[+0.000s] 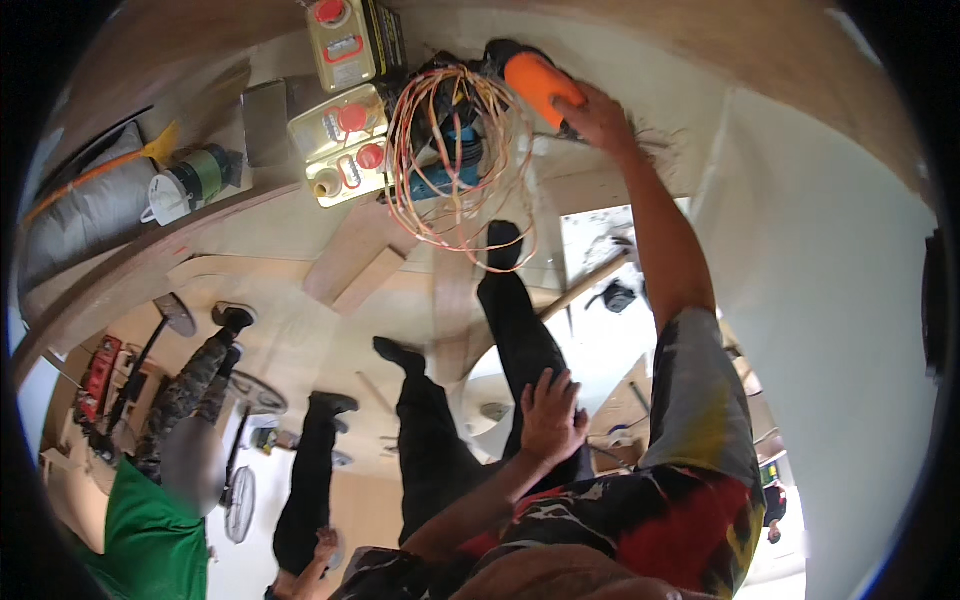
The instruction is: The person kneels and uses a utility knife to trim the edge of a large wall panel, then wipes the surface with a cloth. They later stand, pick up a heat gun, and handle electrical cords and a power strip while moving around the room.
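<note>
head: orange cylinder (538, 88) against right hand (602, 116)

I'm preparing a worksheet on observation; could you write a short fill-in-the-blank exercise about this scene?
1. The right hand touches a rounded object coloured ____.
2. The left hand rests on trousers that are ____.
3. In the picture, the loose coil of wire lies to the ____ of the metal tins.
4. At lower left, a co-worker's top is ____.

Missing words: orange; black; right; green.
</note>
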